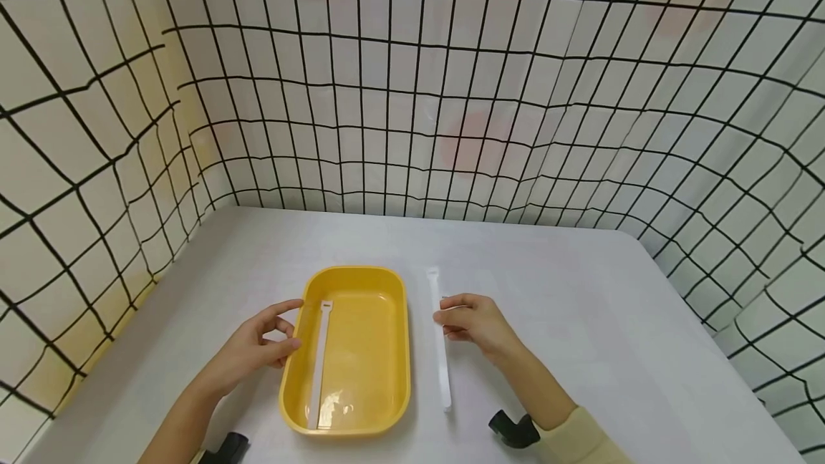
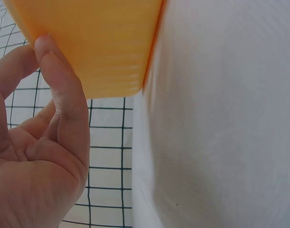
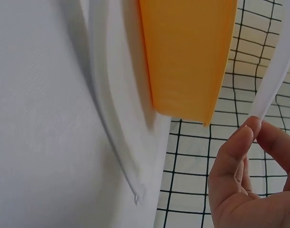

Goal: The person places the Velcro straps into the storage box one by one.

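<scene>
Unlabelled white strap (image 1: 441, 349) (blank) pinched in right hand (image 1: 473, 322)

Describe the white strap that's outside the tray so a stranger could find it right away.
On the white table sits a yellow tray. Just right of it a long white strap runs alongside the tray, with the right hand pinching it near its middle. Its twin strap lies inside the tray; this one is outside it.
</scene>
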A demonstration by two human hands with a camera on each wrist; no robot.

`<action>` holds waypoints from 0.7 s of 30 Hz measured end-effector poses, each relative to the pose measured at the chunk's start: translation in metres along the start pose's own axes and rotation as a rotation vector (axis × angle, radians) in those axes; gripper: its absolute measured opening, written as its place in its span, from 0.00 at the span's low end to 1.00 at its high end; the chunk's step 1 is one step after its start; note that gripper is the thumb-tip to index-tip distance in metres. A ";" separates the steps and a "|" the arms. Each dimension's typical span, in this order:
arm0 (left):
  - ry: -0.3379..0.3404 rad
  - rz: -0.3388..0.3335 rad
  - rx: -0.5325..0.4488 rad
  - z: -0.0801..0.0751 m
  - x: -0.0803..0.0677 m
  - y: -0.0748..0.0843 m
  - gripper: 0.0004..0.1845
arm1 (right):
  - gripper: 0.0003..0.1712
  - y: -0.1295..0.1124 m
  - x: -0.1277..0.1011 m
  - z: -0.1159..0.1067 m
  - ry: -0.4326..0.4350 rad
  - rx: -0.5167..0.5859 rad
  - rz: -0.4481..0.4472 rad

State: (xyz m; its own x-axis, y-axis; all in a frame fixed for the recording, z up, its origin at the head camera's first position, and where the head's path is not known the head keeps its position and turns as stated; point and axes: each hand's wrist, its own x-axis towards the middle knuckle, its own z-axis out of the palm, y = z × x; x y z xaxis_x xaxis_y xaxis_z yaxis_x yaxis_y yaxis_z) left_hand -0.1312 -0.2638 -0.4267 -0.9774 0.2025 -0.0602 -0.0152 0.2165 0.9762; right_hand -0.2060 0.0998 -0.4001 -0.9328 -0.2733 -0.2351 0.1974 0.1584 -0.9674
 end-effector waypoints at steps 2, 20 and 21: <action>0.005 -0.010 -0.004 0.000 0.000 0.000 0.35 | 0.20 0.000 0.000 0.003 -0.009 0.004 -0.002; 0.002 -0.009 0.002 0.000 0.002 -0.003 0.34 | 0.16 -0.011 0.007 0.043 -0.103 0.046 -0.028; 0.004 -0.011 0.003 0.000 0.002 -0.003 0.34 | 0.15 -0.012 0.007 0.046 -0.111 0.050 -0.032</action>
State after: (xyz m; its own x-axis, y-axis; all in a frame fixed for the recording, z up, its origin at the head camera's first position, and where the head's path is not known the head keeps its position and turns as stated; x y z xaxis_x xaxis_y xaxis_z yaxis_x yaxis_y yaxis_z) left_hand -0.1333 -0.2643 -0.4300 -0.9781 0.1961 -0.0702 -0.0255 0.2218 0.9748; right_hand -0.2015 0.0523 -0.3946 -0.9003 -0.3811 -0.2101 0.1853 0.1010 -0.9775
